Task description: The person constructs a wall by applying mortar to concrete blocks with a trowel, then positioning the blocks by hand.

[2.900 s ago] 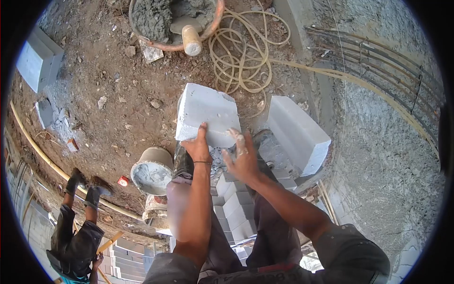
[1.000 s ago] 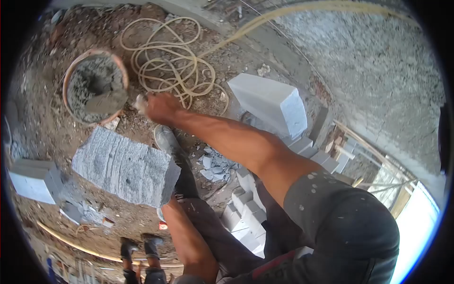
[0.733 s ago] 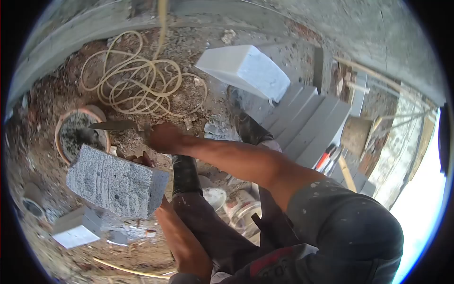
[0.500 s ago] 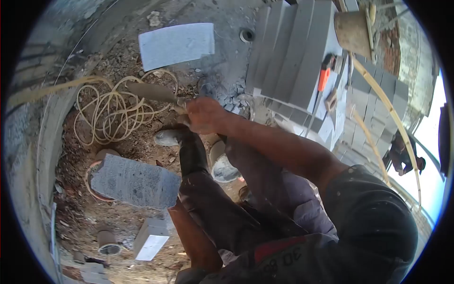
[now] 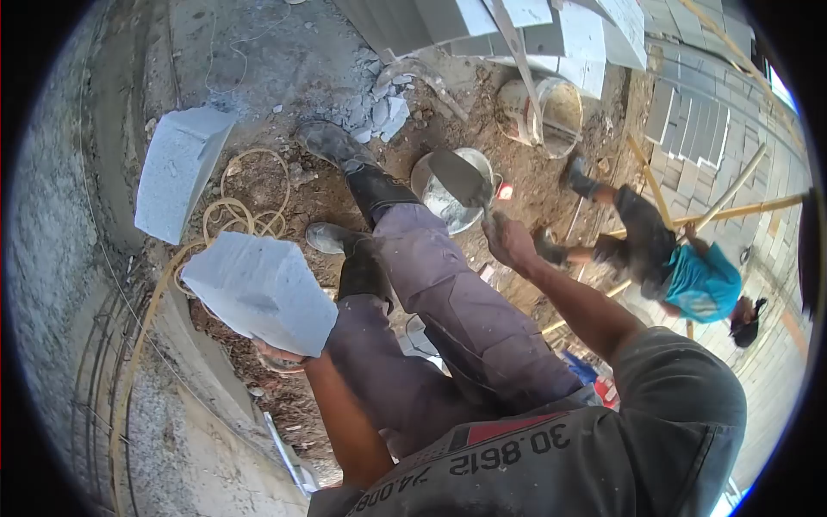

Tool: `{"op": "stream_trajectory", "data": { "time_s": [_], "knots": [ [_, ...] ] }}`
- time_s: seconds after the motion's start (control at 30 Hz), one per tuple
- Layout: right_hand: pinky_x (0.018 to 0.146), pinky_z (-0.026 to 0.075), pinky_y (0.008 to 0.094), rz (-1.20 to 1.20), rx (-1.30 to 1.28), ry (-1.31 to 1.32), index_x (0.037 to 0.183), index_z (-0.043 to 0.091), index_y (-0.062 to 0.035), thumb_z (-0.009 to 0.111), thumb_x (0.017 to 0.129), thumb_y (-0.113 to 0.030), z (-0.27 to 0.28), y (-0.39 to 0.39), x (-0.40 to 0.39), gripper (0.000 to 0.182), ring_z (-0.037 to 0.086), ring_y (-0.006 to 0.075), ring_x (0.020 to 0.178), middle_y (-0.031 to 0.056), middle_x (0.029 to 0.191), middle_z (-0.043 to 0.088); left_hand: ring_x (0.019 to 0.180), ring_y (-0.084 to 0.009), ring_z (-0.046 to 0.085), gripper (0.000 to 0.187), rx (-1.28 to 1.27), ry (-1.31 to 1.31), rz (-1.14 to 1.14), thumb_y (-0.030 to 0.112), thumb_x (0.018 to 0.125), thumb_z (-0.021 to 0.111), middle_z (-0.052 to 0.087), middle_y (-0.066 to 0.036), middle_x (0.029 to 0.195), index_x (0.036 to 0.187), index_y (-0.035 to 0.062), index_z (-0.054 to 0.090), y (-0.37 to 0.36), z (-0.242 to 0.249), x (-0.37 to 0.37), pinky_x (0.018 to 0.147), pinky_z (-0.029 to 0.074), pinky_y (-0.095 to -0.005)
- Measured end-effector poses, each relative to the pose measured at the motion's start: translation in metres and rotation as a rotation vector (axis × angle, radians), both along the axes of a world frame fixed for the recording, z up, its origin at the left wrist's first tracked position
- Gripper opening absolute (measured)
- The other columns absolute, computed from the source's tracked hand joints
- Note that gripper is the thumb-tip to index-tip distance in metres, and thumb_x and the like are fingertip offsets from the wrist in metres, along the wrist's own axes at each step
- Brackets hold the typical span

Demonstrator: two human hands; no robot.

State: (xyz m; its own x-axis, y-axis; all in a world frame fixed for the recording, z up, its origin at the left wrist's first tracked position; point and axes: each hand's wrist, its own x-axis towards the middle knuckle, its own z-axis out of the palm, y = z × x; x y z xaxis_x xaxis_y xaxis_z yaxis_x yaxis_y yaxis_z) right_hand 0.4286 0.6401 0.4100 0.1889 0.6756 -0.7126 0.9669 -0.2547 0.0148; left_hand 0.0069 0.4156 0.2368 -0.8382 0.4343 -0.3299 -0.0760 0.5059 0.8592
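Observation:
My left hand [image 5: 277, 352] grips a pale grey concrete block [image 5: 258, 284] from below. The block covers most of that hand, and one of its ends looks rough and broken. In my right hand [image 5: 510, 244] is a trowel [image 5: 462, 178], its fingers wrapped round the handle. The flat blade is over the rim of a bucket [image 5: 437, 205] with grey, wet-looking stuff inside. Another pale block [image 5: 183, 171] lies on the ground beyond the held one, near a coil of yellowish hose [image 5: 229, 207].
Stacked grey blocks [image 5: 482, 21] stand at the top. A second bucket [image 5: 560, 116] is by them, with broken pieces [image 5: 379, 115] on the dirt. On the right, a person in a teal shirt [image 5: 702, 282] is near wooden poles [image 5: 732, 213]. A concrete wall [image 5: 52, 215] runs along the left.
The view has turned. My right hand has carried the trowel from above the hose to the bucket. My left hand still has the block, now tilted differently. The person at right appears closer.

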Motion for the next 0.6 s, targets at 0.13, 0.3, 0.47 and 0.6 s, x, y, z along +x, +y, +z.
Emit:
{"op": "stream_trajectory", "data": {
  "time_s": [0.13, 0.3, 0.47, 0.6],
  "knots": [
    [0.081, 0.053, 0.0549, -0.287, -0.183, -0.110, 0.109, 0.064, 0.0002, 0.053, 0.099, -0.045, -0.033, -0.141, 0.083, 0.048, 0.066, 0.0506, 0.094, 0.0319, 0.093, 0.069, 0.132, -0.0301, 0.049, 0.067, 0.098, -0.143, -0.090, 0.053, 0.093, 0.057, 0.050, -0.007, 0.148, 0.146, 0.0131, 0.048, -0.007, 0.014, -0.028, 0.108, 0.043, -0.0519],
    [0.077, 0.057, 0.0525, -0.273, -0.247, -0.181, 0.105, 0.069, -0.0067, 0.051, 0.099, -0.042, -0.064, -0.212, 0.145, 0.040, 0.071, 0.0422, 0.092, 0.0256, 0.093, 0.072, 0.131, -0.0294, 0.051, 0.067, 0.224, -0.400, -0.123, 0.051, 0.093, 0.058, 0.051, -0.009, 0.147, 0.146, 0.0113, 0.048, -0.018, 0.021, -0.035, 0.107, 0.044, -0.0503],
    [0.075, 0.059, 0.0483, -0.132, -0.456, -0.249, 0.098, 0.073, -0.0075, 0.049, 0.101, -0.038, -0.084, -0.113, 0.149, 0.039, 0.073, 0.0377, 0.087, 0.0226, 0.095, 0.073, 0.130, -0.0287, 0.052, 0.067, 0.330, -0.652, -0.098, 0.050, 0.093, 0.059, 0.051, -0.010, 0.146, 0.146, 0.0096, 0.047, -0.010, -0.019, -0.009, 0.106, 0.045, -0.0488],
    [0.067, 0.060, 0.0474, 0.170, -0.509, -0.079, 0.094, 0.072, 0.0012, 0.054, 0.098, -0.030, -0.133, -0.091, 0.166, 0.036, 0.074, 0.0372, 0.079, 0.0233, 0.095, 0.073, 0.129, -0.0281, 0.053, 0.067, 0.399, -0.829, -0.038, 0.048, 0.093, 0.060, 0.051, -0.011, 0.145, 0.145, 0.0082, 0.047, -0.019, -0.053, 0.027, 0.105, 0.046, -0.0475]
  ]
}}
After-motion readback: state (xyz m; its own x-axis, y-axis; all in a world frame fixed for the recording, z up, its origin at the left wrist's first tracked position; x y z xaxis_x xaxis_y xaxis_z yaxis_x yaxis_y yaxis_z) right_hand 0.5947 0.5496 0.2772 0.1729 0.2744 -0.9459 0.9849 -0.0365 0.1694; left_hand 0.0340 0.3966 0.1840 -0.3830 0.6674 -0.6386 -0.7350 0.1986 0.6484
